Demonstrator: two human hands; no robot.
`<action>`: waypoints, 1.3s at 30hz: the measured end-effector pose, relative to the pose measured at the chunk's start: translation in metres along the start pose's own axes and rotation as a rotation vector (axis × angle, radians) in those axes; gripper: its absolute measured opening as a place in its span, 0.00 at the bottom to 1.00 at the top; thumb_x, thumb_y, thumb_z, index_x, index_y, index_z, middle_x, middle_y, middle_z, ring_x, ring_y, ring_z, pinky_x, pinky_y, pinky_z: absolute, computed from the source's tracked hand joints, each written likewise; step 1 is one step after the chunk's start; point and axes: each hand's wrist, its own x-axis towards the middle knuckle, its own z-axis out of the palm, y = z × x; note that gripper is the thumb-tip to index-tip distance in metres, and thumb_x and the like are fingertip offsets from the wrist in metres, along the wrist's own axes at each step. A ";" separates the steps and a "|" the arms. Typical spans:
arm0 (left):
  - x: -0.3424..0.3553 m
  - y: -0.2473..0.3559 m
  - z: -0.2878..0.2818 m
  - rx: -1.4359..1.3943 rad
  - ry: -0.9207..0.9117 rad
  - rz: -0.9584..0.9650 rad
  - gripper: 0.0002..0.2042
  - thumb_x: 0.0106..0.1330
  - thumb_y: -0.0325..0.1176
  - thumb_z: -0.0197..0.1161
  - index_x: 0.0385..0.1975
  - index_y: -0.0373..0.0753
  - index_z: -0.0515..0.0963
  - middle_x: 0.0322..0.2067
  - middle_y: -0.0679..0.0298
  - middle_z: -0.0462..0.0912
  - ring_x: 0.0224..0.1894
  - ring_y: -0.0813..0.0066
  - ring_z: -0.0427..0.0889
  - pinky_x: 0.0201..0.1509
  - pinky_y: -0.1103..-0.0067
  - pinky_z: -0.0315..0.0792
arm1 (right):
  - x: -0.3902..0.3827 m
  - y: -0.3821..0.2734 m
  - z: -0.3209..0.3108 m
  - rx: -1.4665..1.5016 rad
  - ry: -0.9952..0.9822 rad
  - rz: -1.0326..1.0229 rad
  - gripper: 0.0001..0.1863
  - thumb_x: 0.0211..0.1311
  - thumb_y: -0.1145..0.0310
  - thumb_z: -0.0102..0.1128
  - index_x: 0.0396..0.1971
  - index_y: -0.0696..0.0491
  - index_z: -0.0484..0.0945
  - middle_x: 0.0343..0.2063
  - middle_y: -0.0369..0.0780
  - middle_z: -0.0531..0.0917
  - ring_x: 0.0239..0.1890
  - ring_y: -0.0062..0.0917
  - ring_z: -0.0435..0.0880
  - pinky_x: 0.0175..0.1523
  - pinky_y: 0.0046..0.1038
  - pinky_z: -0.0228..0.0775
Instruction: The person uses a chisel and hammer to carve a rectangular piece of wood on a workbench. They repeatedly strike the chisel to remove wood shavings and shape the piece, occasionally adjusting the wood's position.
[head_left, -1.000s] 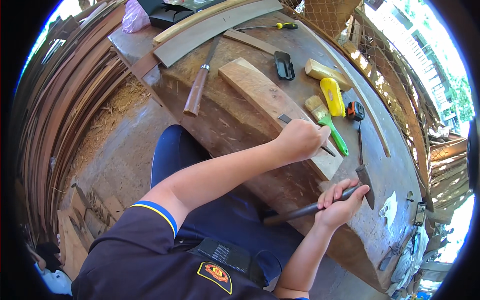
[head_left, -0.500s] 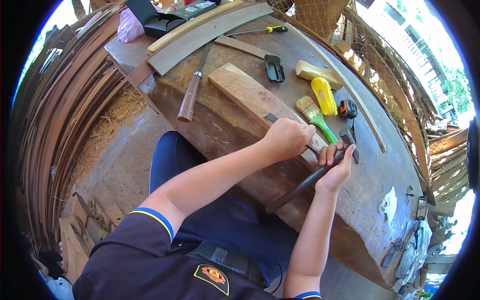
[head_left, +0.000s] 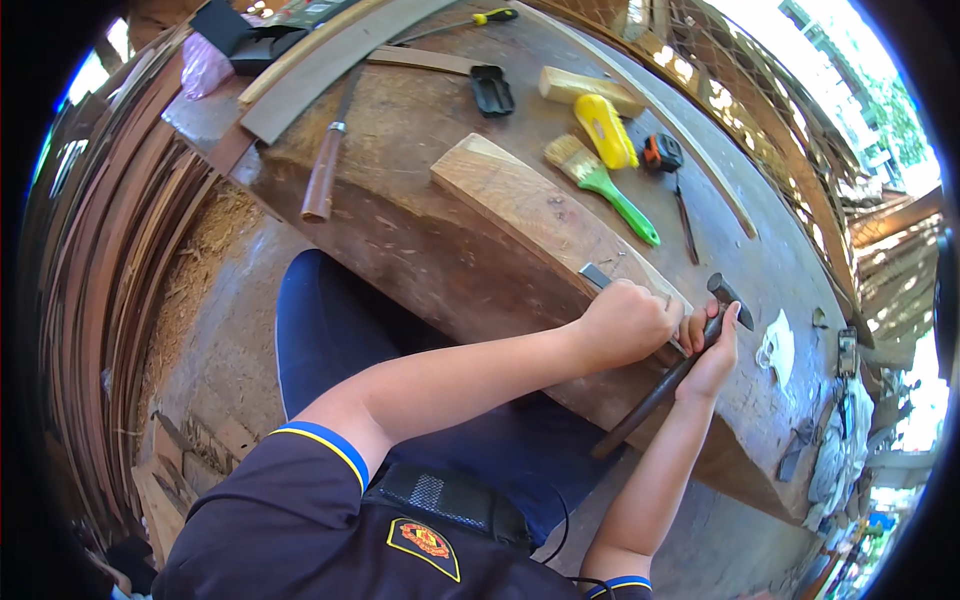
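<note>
My left hand (head_left: 632,325) is closed in a fist over the thick wooden block (head_left: 550,205), near its right end. From the fist sticks out a flat metal blade (head_left: 596,275), which looks like a chisel's; the rest is hidden by the fingers. My right hand (head_left: 708,352) grips a hammer close under its dark head (head_left: 731,300). The hammer handle (head_left: 645,408) slants down toward my lap. My right fingertips almost meet the left fist, and I cannot tell whether they touch the blade's tool. A green-handled brush (head_left: 600,185) lies just beyond the block.
On the worn table (head_left: 400,215) lie a wooden-handled file (head_left: 322,175), a black case (head_left: 492,90), a yellow oblong thing (head_left: 606,131), a tape measure (head_left: 662,152), a screwdriver (head_left: 492,16) and a white mask (head_left: 776,348). Stacked boards (head_left: 110,300) stand at the left.
The view has shifted. The block has slid to the right and toward me relative to the table, with both hands moving along. The brush's green handle now shows in full.
</note>
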 end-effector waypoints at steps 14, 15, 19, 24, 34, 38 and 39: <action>0.006 0.046 0.026 -0.011 -0.005 0.056 0.05 0.54 0.32 0.58 0.21 0.43 0.69 0.14 0.65 0.75 0.19 0.69 0.80 0.23 0.74 0.71 | -0.106 -0.009 -0.035 -0.135 0.317 -0.013 0.24 0.72 0.43 0.38 0.36 0.52 0.66 0.14 0.34 0.63 0.09 0.16 0.60 0.11 0.20 0.52; 0.005 0.046 0.027 -0.012 -0.011 0.042 0.06 0.54 0.32 0.58 0.21 0.43 0.69 0.14 0.65 0.75 0.19 0.69 0.80 0.23 0.74 0.71 | -0.109 -0.006 -0.033 -0.162 0.342 0.004 0.23 0.73 0.44 0.38 0.36 0.51 0.66 0.14 0.33 0.63 0.09 0.16 0.59 0.10 0.19 0.51; 0.009 0.047 0.025 -0.045 -0.014 0.013 0.07 0.55 0.33 0.59 0.21 0.42 0.68 0.14 0.65 0.75 0.19 0.69 0.80 0.23 0.75 0.70 | -0.115 -0.008 -0.029 -0.129 0.390 -0.068 0.22 0.73 0.45 0.38 0.35 0.51 0.65 0.14 0.33 0.63 0.08 0.15 0.58 0.10 0.18 0.50; 0.009 0.043 0.026 -0.061 0.026 0.052 0.07 0.56 0.33 0.60 0.21 0.42 0.69 0.13 0.65 0.75 0.18 0.69 0.79 0.23 0.75 0.70 | -0.115 -0.012 -0.026 -0.085 0.379 -0.033 0.25 0.73 0.43 0.36 0.37 0.53 0.66 0.13 0.34 0.63 0.08 0.16 0.59 0.09 0.18 0.52; 0.003 0.038 0.021 -0.051 -0.017 0.077 0.07 0.55 0.33 0.61 0.23 0.42 0.70 0.14 0.64 0.75 0.18 0.68 0.79 0.22 0.73 0.70 | -0.114 -0.007 0.007 -0.240 0.350 0.079 0.30 0.73 0.42 0.34 0.19 0.51 0.64 0.10 0.32 0.62 0.06 0.15 0.59 0.08 0.19 0.50; 0.011 0.045 0.023 -0.137 0.004 0.060 0.07 0.55 0.33 0.62 0.24 0.42 0.70 0.14 0.63 0.76 0.18 0.65 0.79 0.23 0.72 0.71 | -0.121 -0.014 -0.014 -0.059 0.479 -0.124 0.25 0.72 0.43 0.36 0.34 0.51 0.68 0.12 0.30 0.61 0.06 0.14 0.57 0.08 0.18 0.48; 0.009 0.041 0.020 -0.099 -0.027 0.009 0.06 0.54 0.33 0.62 0.24 0.43 0.70 0.14 0.63 0.76 0.19 0.64 0.79 0.23 0.71 0.71 | -0.119 -0.014 -0.014 -0.026 0.519 -0.152 0.25 0.72 0.42 0.36 0.34 0.51 0.68 0.12 0.30 0.61 0.06 0.14 0.56 0.08 0.19 0.48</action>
